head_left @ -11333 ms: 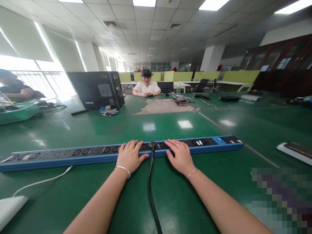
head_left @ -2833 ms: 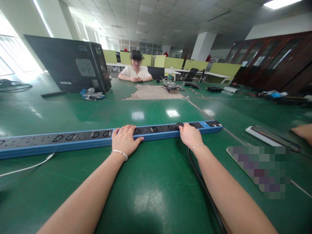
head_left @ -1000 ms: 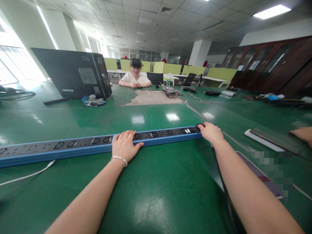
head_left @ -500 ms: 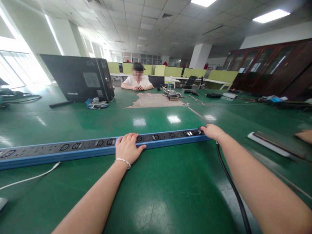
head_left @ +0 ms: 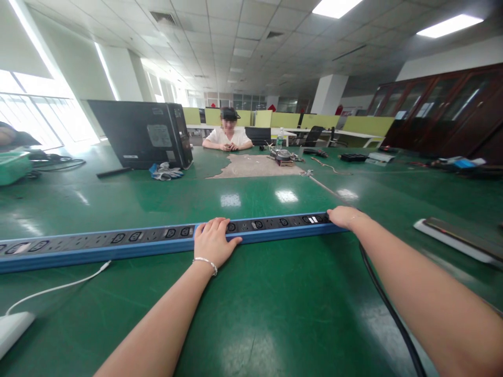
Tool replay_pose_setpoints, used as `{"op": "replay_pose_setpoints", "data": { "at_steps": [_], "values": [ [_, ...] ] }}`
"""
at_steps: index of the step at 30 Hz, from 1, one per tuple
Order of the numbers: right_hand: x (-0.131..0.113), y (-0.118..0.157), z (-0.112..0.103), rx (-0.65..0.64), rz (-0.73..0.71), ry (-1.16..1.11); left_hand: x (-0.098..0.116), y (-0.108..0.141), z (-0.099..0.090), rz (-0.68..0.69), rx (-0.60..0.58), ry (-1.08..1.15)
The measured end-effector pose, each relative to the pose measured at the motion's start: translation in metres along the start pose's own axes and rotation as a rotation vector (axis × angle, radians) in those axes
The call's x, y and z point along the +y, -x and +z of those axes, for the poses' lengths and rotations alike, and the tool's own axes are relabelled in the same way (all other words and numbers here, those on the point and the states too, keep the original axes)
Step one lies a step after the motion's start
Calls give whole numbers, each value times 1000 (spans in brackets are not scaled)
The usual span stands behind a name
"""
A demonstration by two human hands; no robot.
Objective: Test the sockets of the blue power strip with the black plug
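Note:
A long blue power strip (head_left: 98,253) with a black face of several sockets runs across the table in front of me. My left hand (head_left: 213,240) grips it near mid-length, with fingers over the top and far edge and the thumb along the near side. At the strip's right end, the fingers of my right hand (head_left: 342,217) are closed around the black plug of a thick power cord; the hand mostly hides the plug, and I cannot tell how deep it sits. The black power cord (head_left: 387,299) hangs below my right wrist and runs toward the lower right.
A black computer case (head_left: 137,137) stands at the back left beside gloves (head_left: 166,171). A person (head_left: 228,137) sits across the green table (head_left: 251,298). A white charging cable (head_left: 63,285) lies front left. A white-edged bar (head_left: 459,245) lies right. A bottle (head_left: 280,137) stands behind.
My view has swung slightly left. The plug in my right hand showed above the strip's end before and is now mostly hidden. My left hand keeps its place on the strip.

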State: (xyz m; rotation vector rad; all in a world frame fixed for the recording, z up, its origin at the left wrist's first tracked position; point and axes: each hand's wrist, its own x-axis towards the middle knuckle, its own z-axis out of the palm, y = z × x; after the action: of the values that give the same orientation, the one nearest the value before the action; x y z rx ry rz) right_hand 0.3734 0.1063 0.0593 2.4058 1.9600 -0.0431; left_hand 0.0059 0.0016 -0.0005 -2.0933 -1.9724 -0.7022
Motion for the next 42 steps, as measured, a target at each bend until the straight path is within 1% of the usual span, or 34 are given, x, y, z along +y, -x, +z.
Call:
{"op": "replay_pose_setpoints", "data": {
  "at_steps": [2, 4, 7, 11, 13, 17, 22, 27, 29, 32, 34, 38, 40, 42],
  "values": [
    [2, 6, 6, -18, 94, 1, 0, 0, 0, 6, 8, 6],
    [4, 10, 11, -16, 138, -14, 0, 0, 0, 2, 10, 8],
    [5, 6, 13, -32, 125, -15, 0, 0, 0, -3, 4, 5],
    [5, -12, 9, -111, 97, 17, 0, 0, 0, 4, 11, 5],
    [6, -18, 9, -117, 84, 9, 0, 0, 0, 13, 19, 9],
    [9, -12, 12, -31, 140, -21, 1, 0, 0, 11, 23, 10],
    [11, 3, 20, 46, 79, -55, 1, 1, -1, 11, 20, 11],
    [14, 8, 28, 115, 129, -56, 1, 1, -1, 9, 21, 16],
    [14, 5, 27, 104, 129, -53, 1, 0, -1, 6, 16, 13],
    [12, -2, 20, 40, 108, -42, 1, 0, 0, 2, 7, 7],
    [9, -7, 15, 5, 119, -22, 1, 0, 0, 2, 9, 8],
    [3, -4, 7, -36, 149, 17, 0, 0, 1, 10, 19, 14],
    [2, 2, 5, -40, 102, 51, 0, 0, 0, 13, 17, 13],
    [2, 10, 4, -32, 11, 104, 0, 0, -1, 8, 8, 8]
  ]
}}
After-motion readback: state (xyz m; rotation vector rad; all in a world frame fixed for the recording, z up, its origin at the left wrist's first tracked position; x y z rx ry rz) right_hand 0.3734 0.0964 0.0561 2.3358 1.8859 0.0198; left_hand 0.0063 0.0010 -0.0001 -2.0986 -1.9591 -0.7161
